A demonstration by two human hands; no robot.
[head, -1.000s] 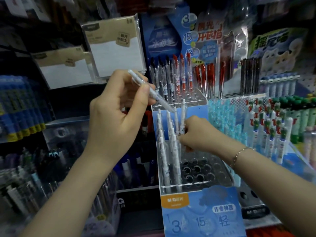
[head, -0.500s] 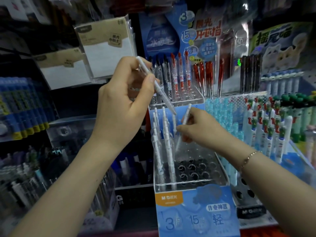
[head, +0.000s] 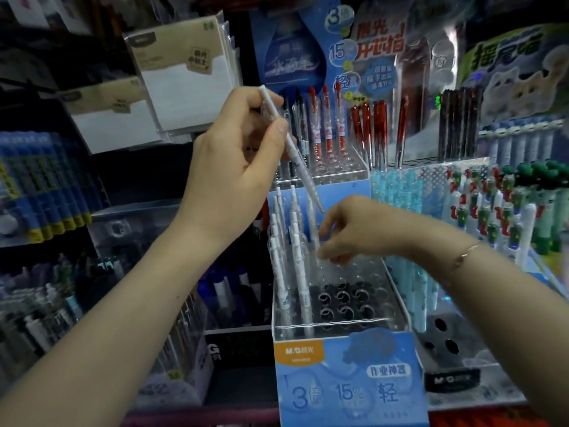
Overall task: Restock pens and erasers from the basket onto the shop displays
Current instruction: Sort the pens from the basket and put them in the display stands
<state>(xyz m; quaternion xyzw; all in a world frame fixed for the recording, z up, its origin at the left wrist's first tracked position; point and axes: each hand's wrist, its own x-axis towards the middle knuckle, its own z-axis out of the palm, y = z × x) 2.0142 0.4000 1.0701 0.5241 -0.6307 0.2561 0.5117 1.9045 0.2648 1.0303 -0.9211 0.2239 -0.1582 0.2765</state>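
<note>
A clear blue-fronted pen display [head: 345,359] with rows of round holes stands at the centre. Several white pens [head: 295,266] stand upright in its left columns. My left hand [head: 234,167] is raised above the display and pinches a white pen [head: 292,149] between thumb and fingers, tip slanting down to the right. My right hand [head: 357,232] is lower, at the display's back rows, its fingers pinching another white pen [head: 314,232] that stands nearly upright among the holes. The basket and erasers are out of sight.
Red and black pens [head: 326,131] stand in a rack behind. Light blue pens [head: 397,192] and green-capped novelty pens [head: 523,204] fill displays to the right. Packs of notepaper [head: 181,75] hang at upper left. Blue-wrapped stock [head: 40,186] and dark pens fill the left shelves.
My right hand has lowered its white pen from a raised slant to nearly upright in the display's back rows. My left hand has tilted its pen steeper.
</note>
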